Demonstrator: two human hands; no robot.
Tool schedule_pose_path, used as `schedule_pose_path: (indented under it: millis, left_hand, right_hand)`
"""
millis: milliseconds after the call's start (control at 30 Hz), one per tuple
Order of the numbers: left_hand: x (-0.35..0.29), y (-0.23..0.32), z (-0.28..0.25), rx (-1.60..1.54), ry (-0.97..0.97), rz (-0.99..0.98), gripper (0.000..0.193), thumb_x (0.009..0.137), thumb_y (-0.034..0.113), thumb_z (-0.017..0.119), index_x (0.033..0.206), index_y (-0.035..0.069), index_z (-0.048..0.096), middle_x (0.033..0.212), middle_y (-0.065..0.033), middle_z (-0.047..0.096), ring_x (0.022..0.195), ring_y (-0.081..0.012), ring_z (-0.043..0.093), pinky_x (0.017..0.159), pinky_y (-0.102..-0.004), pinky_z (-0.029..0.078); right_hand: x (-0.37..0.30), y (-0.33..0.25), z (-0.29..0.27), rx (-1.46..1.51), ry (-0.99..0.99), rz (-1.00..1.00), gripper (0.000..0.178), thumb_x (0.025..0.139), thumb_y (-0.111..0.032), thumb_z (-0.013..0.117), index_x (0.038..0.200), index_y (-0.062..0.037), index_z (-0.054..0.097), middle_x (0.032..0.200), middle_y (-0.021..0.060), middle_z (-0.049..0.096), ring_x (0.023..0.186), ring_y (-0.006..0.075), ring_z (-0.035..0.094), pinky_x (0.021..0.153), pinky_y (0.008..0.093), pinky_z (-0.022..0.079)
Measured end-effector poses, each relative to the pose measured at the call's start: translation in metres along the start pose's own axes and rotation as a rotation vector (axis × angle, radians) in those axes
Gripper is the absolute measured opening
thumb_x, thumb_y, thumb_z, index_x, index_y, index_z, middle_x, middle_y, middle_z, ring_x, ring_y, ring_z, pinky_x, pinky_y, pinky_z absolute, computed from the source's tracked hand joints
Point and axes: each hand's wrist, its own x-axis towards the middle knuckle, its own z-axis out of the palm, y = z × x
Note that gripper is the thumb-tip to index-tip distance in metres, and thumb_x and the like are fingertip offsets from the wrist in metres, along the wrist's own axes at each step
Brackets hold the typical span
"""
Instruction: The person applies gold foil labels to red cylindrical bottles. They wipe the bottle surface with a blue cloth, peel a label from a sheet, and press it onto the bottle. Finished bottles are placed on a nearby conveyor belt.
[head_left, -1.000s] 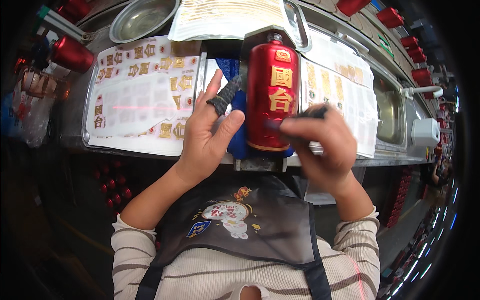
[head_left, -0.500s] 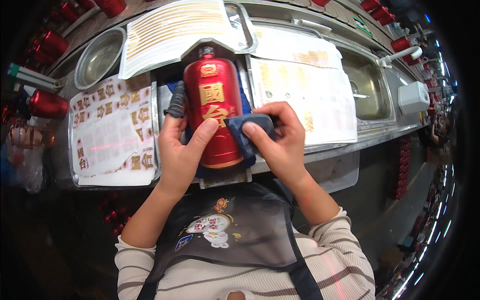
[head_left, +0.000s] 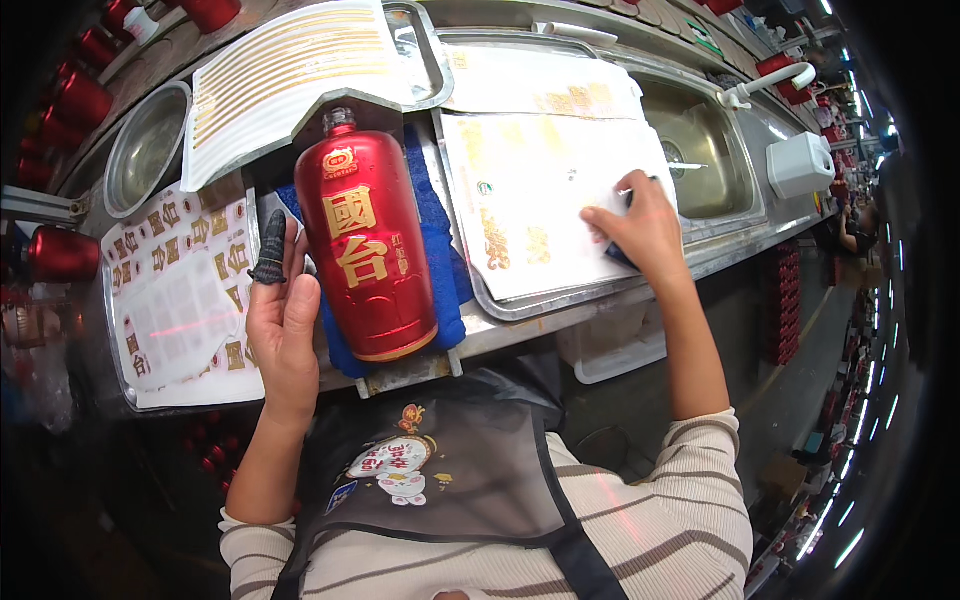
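Note:
A red bottle (head_left: 385, 305) with gold lettering lies on a blue towel (head_left: 437, 240), its neck pointing away from me. Close along the bottle's left side is my left hand (head_left: 283, 325), fingers apart, holding nothing; a black wrap covers one finger. Whether its fingertips touch the bottle, I cannot tell. My right hand (head_left: 648, 232) is over the right side of a white sheet with gold decals (head_left: 545, 205). It grips a dark blue, flat scraper-like piece (head_left: 621, 257), mostly hidden by the hand.
Another tray (head_left: 118, 370) with gold-lettered decal sheets stands at left, a metal bowl (head_left: 150, 150) behind it. Striped gold decals (head_left: 290, 80) lie at the back. A sink (head_left: 700, 150) with a white faucet (head_left: 765, 85) and a white jug (head_left: 800, 165) are at right.
My right hand has moved away from the bottle to the right, over the decal sheet, with the dark piece. My left thumb has come off the bottle's front. The view has shifted.

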Motion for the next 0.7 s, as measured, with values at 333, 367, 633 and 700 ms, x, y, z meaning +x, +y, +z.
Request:
schedule_pose_path:
  millis: [333,367,633,700]
  left_hand:
    - [0.001,-0.004,-0.005,0.003,0.034,-0.021,0.051,0.103,0.022,0.052,0.147,-0.001,0.042,0.141,-0.0097,0.055,0.074,0.0014,0.038,0.067,-0.0148,0.033]
    - [0.0,-0.004,-0.005,-0.008,0.035,-0.022,0.051,0.103,0.022,0.052,0.147,-0.001,0.043,0.14,-0.0093,0.056,0.073,0.0013,0.037,0.066,-0.0149,0.033]
    - [-0.006,0.003,-0.016,-0.022,0.032,-0.044,0.052,0.102,0.018,0.053,0.147,-0.004,0.039,0.15,-0.0163,0.046,0.141,-0.0247,0.042,0.104,-0.0321,0.043]
    - [-0.004,0.01,-0.016,0.036,0.066,0.066,0.05,0.103,0.02,0.047,0.144,-0.007,0.041,0.146,-0.0189,0.049,0.137,-0.0282,0.046,0.116,-0.0406,0.033]
  right_hand:
    - [0.08,0.105,-0.032,0.144,-0.114,0.211,0.075,0.068,-0.044,0.085,0.116,0.0086,0.061,0.1,0.0199,0.068,0.083,0.0223,0.067,0.074,0.0316,0.053]
    - [0.081,0.099,-0.028,0.116,-0.117,0.193,0.073,0.068,-0.043,0.086,0.112,0.0103,0.063,0.095,0.0186,0.07,0.077,0.0203,0.066,0.07,0.03,0.053]
    - [0.072,0.11,-0.054,0.108,0.007,0.207,0.029,0.072,-0.024,0.083,0.077,-0.0016,0.066,0.067,0.0051,0.063,0.06,0.0143,0.059,0.057,0.0319,0.046]
    - [0.053,0.054,-0.067,-0.043,0.1,0.149,0.023,0.071,-0.021,0.08,0.076,-0.0028,0.066,0.068,0.0073,0.065,0.062,0.0184,0.06,0.062,0.0343,0.048]
